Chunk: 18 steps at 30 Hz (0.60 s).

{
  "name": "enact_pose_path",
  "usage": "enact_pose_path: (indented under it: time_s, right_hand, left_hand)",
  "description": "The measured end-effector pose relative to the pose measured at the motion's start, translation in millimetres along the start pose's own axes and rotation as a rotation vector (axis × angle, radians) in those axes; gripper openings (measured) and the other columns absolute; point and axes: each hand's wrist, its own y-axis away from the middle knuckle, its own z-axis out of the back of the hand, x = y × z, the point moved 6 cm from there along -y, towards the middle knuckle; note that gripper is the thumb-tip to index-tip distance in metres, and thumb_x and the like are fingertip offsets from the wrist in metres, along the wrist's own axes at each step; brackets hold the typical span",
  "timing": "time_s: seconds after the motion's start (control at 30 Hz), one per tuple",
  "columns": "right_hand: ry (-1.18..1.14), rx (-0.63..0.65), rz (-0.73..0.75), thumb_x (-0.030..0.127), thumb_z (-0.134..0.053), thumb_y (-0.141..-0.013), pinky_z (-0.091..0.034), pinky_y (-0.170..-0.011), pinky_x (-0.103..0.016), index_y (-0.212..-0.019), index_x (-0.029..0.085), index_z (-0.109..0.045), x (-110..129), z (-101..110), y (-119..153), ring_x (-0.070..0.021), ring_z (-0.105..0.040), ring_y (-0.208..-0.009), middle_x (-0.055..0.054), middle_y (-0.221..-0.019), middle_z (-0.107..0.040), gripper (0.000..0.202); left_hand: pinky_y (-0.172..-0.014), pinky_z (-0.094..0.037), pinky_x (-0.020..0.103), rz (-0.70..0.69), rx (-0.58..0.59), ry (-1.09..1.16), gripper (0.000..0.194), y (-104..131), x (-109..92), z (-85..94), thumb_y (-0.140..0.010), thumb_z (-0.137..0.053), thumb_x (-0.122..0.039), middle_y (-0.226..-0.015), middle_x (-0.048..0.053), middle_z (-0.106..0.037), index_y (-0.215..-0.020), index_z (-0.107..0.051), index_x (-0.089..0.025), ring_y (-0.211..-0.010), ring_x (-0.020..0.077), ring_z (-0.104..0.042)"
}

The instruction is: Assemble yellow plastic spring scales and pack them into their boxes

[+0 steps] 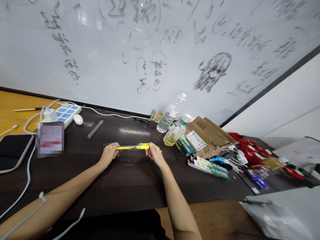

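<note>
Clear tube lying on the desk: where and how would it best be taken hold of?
Pinch the clear tube across its middle, probably from above and the right: it is slim and straight and lies flat at a slant, with the white rounded object off to its left. The left grip is the nearer one, though it holds one end of the yellow tool.

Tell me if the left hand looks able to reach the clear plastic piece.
Probably yes: nothing visible stands between the left hand and the clear plastic piece, though that hand grips the yellow pen-like item.
</note>
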Motion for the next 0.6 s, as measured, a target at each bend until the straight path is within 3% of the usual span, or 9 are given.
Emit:
enact_pose_path:
  time_s: [0.13, 0.27, 0.47, 0.6]
  right_hand:
    - [-0.045, 0.019, 0.005, 0.048, -0.046, -0.087, -0.026, -0.036, -0.017, -0.084, 0.022, -0.042, 0.6, -1.0, -0.1, -0.0072, -0.038, -0.042, 0.005, -0.059, -0.053, 0.026]
    - [0.027, 0.016, 0.006, 0.049, -0.041, -0.089, -0.028, -0.039, -0.018, -0.069, 0.021, -0.04, -0.6, -1.0, -0.3, -0.0077, -0.04, -0.044, 0.004, -0.055, -0.05, 0.035]
    - [-0.027, 0.016, 0.023, 0.045, -0.046, -0.087, -0.026, -0.038, -0.018, -0.082, 0.022, -0.042, 1.8, -0.4, 0.8, -0.0073, -0.038, -0.044, 0.005, -0.06, -0.052, 0.024]
    - [0.031, 0.013, 0.022, 0.047, -0.042, -0.089, -0.027, -0.039, -0.018, -0.071, 0.021, -0.04, 2.1, -1.0, 0.7, -0.0068, -0.038, -0.044, 0.004, -0.058, -0.05, 0.032]
  left_hand:
    - [-0.034, -0.016, 0.015, 0.003, 0.002, 0.004, 0.026, -1.5, 3.1, 0.9, -0.074, -0.047, -0.042, -0.04, -0.01, -0.029, -0.065, -0.048, -0.017, -0.032, 0.0042, -0.022]
    - [-0.034, -0.015, 0.016, 0.011, 0.004, 0.004, 0.026, -2.8, 6.5, 1.7, -0.074, -0.047, -0.042, -0.04, -0.01, -0.029, -0.066, -0.049, -0.017, -0.032, 0.0044, -0.023]
    - [-0.034, -0.015, 0.016, 0.002, 0.006, 0.007, 0.027, -2.1, 4.9, 1.2, -0.074, -0.047, -0.043, -0.041, -0.01, -0.029, -0.065, -0.048, -0.017, -0.032, 0.0042, -0.022]
    - [-0.034, -0.015, 0.016, 0.002, -0.002, 0.001, 0.027, -1.0, 3.6, 0.9, -0.074, -0.048, -0.043, -0.041, -0.01, -0.028, -0.065, -0.048, -0.017, -0.032, 0.0043, -0.022]
